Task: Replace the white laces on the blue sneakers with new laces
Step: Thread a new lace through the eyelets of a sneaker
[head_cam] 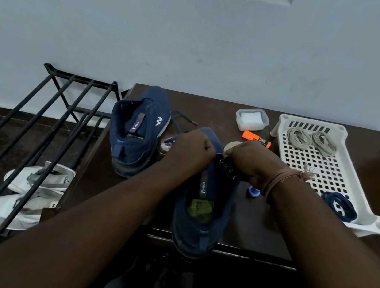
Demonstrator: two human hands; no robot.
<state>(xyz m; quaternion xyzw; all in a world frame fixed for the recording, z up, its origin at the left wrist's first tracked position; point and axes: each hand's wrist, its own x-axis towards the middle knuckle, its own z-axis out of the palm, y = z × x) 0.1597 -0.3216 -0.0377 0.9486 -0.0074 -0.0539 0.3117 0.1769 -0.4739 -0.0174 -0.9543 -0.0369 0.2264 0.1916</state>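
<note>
Both hands (193, 148) (249, 162) curled over sneaker (203, 195)

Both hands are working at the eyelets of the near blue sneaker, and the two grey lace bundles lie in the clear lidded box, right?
Not quite. The head view shows the grey lace bundles in the white perforated tray, not the clear lidded box. The rest holds.

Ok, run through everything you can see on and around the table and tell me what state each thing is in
Near sneaker: upright, heel over the table edge, upper eyelets bare.
Far sneaker: upright on the table, blue lace trailing loose.
Left hand: fingers curled over the near sneaker's lacing area.
Right hand: fingers curled at the eyelets.
Clear box: lid on.
Orange marker: lying flat.
White basket: holds two pale lace bundles and one blue bundle.
White shoes: under the rack.
</note>
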